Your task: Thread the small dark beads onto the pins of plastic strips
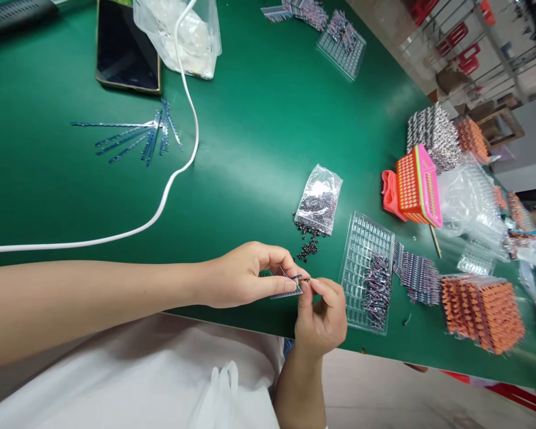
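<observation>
My left hand [254, 277] is closed on a thin blue-and-silver strip [286, 294] with a comb-like edge, part of it hidden behind the fingers. Right beside it, my right hand [322, 316] pinches something tiny and dark at the strip's end; its kind is too small to make out. Just beyond the fingertips lie loose dark beads [310, 247], spilling from a see-through zip bag [319, 199]. To the right of my right hand is a plastic compartment tray [357, 268] with a heap of thin dark-and-pink pieces [378, 292] on it.
A white cable [165, 205] curves across the green table [250, 149]. Blue strips [149, 134] and a phone [127, 50] lie far left. At right are rows of dark pieces [417, 279], an orange stack [482, 313] and a pink-orange basket [417, 185]. Another tray [346, 56] sits at the back.
</observation>
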A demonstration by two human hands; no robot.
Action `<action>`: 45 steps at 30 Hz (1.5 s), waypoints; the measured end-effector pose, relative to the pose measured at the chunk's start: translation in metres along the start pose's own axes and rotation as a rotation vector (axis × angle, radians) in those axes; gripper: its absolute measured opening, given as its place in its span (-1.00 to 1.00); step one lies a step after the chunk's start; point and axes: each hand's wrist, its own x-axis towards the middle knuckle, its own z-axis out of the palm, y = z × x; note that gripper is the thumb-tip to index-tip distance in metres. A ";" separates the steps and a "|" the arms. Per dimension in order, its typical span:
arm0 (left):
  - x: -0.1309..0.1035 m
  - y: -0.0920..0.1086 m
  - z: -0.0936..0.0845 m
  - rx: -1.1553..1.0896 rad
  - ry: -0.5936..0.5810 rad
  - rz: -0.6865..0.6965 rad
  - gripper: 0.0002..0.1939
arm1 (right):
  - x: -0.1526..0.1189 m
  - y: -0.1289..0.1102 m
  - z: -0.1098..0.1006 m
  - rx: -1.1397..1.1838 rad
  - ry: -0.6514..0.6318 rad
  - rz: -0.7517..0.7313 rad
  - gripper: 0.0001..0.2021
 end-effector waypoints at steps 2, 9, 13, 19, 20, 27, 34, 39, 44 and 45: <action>0.000 0.001 0.000 0.010 0.001 0.001 -0.84 | 0.000 0.000 0.000 0.000 -0.001 0.012 -0.81; -0.002 0.003 -0.001 0.065 -0.001 -0.001 -0.84 | 0.001 -0.001 0.001 -0.009 -0.014 -0.001 -0.82; -0.002 0.004 -0.001 0.120 -0.004 0.024 -0.85 | 0.002 -0.001 0.001 -0.019 -0.019 0.001 -0.83; -0.003 0.003 -0.001 0.172 0.008 0.049 -0.86 | 0.002 -0.001 0.001 -0.058 -0.051 -0.027 -0.82; -0.003 0.003 -0.001 0.166 0.003 0.049 -0.86 | 0.002 -0.001 0.001 -0.052 -0.054 -0.011 -0.84; -0.003 0.002 0.000 0.161 0.000 0.043 -0.85 | 0.002 -0.002 0.003 0.034 -0.043 0.079 -0.89; -0.002 0.002 0.000 0.173 -0.003 0.037 -0.86 | 0.002 -0.001 0.002 0.020 -0.023 0.082 -0.92; -0.003 0.001 0.000 0.160 0.005 0.074 -0.87 | 0.001 -0.001 0.001 0.010 -0.002 0.033 -0.87; -0.003 0.003 0.001 0.148 0.008 0.081 -0.88 | 0.001 -0.001 0.000 0.039 0.004 -0.038 -0.80; -0.003 0.003 0.001 0.144 0.007 0.083 -0.88 | 0.001 -0.001 0.000 0.036 0.007 -0.041 -0.79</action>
